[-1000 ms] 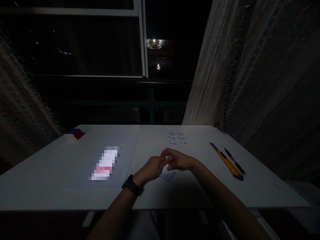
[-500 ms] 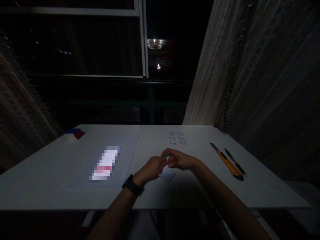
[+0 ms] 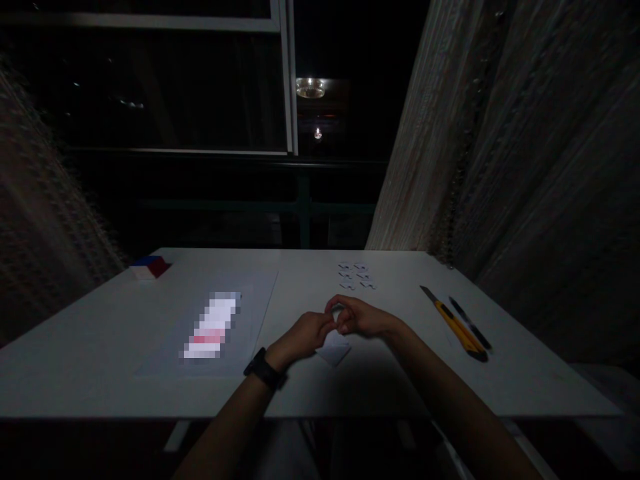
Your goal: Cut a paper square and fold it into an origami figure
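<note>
My left hand and my right hand meet at the middle of the white table, fingertips pinched together on a small white piece of paper that hangs down from them and touches the tabletop. A black watch sits on my left wrist. Several small white puzzle-shaped pieces lie on the table just beyond my hands.
A large sheet with a blurred white and red patch lies to the left. A red and blue box stands at the far left corner. A yellow utility knife and a black pen lie at the right. Curtains hang on both sides.
Both hands stay together at the same spot; the fingers shift slightly on the paper piece. The view has drifted a little.
</note>
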Action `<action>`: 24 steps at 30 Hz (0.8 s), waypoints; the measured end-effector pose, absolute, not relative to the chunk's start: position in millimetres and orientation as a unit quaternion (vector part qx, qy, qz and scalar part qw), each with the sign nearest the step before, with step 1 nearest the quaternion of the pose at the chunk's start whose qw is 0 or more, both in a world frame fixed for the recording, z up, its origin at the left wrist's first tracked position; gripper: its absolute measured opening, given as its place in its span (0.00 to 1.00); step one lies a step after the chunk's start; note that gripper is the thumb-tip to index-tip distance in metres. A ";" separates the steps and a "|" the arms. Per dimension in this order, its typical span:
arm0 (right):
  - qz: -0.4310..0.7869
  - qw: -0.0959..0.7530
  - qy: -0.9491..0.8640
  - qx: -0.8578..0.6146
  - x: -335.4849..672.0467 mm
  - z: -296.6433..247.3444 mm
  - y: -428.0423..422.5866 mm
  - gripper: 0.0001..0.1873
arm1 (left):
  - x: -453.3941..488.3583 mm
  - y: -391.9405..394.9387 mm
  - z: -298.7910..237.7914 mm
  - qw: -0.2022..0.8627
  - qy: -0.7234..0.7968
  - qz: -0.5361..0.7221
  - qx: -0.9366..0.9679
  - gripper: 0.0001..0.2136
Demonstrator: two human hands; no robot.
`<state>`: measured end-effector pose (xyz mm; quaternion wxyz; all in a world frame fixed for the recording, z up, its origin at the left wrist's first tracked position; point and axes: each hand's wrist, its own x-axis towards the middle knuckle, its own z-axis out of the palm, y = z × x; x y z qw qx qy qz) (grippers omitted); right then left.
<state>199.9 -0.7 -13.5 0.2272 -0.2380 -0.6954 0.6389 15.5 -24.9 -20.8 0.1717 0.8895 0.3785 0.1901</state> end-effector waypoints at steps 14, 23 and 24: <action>0.620 0.213 -0.705 -0.271 199.3 -15.1 -1.2 0.37 | 14.8 -28.0 -16.1 0.153 0.390 0.212 0.883 0.15; 0.606 0.224 -0.712 -0.275 192.6 -18.5 -1.5 0.33 | 14.5 -27.5 -16.4 0.156 0.391 0.212 0.882 0.16; 0.605 0.229 -0.711 -0.275 192.0 -19.0 -1.7 0.32 | 14.6 -27.4 -16.8 0.155 0.391 0.213 0.882 0.15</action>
